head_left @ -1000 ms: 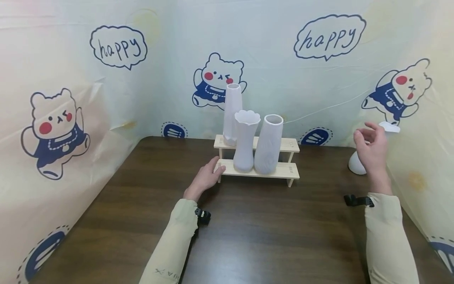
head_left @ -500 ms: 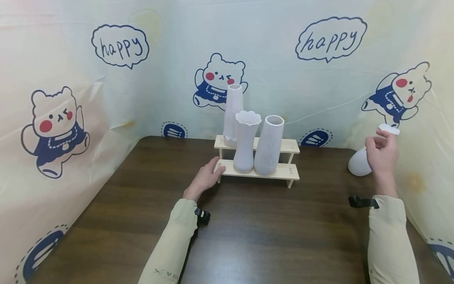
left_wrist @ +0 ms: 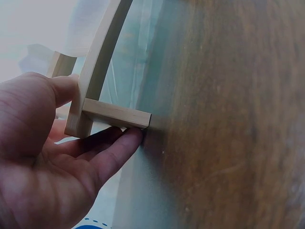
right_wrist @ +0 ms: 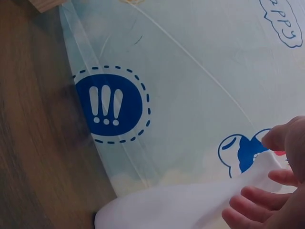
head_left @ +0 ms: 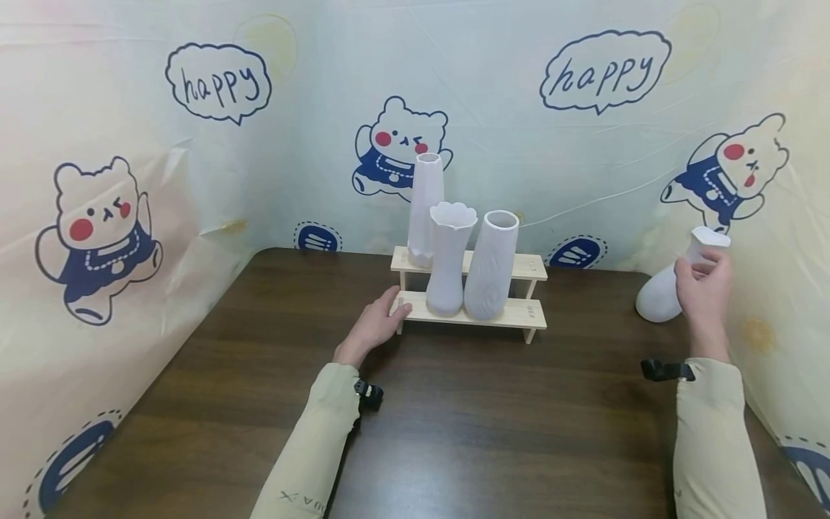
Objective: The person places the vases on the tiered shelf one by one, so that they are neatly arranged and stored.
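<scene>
My left hand (head_left: 374, 324) grips the left end of a two-step wooden stand (head_left: 421, 310). In the left wrist view its thumb lies on the board and its fingertips reach the stand's leg (left_wrist: 116, 113). At the far right, my right hand (head_left: 705, 295) has its thumb and fingers around the neck of a white vase (head_left: 661, 294), just below the mouth. The right wrist view shows that vase (right_wrist: 157, 207) beside the curled fingers (right_wrist: 250, 202), its base at the table. On the lower step are a scalloped vase (head_left: 446, 267) and a plain-rimmed vase (head_left: 491, 270).
A tall slim vase (head_left: 426, 202) stands on the stand's upper step. The dark wooden table (head_left: 493, 411) meets a printed backdrop (head_left: 311, 144) at the back and sides, and the right vase stands close to the backdrop's right side.
My right hand has moved right and slightly down, from in front of the vase to its neck, where more of the top now shows. My left hand stays on the stand.
</scene>
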Tool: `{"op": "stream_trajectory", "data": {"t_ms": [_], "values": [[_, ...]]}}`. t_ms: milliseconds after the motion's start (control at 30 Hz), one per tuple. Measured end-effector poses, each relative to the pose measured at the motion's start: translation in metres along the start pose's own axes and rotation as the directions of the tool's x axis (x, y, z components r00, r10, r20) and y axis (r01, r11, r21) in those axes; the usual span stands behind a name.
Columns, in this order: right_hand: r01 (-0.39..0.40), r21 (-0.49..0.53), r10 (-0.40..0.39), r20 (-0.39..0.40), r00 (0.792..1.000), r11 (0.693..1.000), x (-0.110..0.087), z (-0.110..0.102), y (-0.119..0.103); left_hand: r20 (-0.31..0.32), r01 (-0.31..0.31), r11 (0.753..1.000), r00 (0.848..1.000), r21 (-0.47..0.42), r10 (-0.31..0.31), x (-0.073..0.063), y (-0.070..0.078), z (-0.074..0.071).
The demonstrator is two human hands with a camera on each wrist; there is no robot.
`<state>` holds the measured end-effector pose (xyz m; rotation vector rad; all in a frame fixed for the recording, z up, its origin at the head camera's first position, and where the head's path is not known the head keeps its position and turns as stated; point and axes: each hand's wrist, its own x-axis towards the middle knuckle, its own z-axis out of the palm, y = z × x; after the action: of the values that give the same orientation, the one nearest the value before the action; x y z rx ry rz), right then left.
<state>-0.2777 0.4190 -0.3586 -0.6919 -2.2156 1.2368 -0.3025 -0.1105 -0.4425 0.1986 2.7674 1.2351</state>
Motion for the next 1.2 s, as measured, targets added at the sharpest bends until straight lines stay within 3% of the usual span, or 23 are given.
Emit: {"op": "stream_trajectory", "data": {"t_ms": [400,933,1200], "values": [[-0.031,-0.083,0.032,0.006,0.999,0.996,0.01,0.002,0.009,0.0,0.008,1.0,1.0,0.0,-0.008,0.0,-0.002,-0.001],[0.01,-0.023,-0.008,0.086,0.996,1.0,0.022,0.011,0.03,-0.006,0.007,1.0,1.0,0.004,-0.007,-0.002,-0.004,-0.003],[-0.041,0.007,0.04,0.071,0.997,0.999,0.026,0.012,0.042,-0.002,0.008,1.0,1.0,0.002,-0.008,-0.001,-0.001,0.0]]}}
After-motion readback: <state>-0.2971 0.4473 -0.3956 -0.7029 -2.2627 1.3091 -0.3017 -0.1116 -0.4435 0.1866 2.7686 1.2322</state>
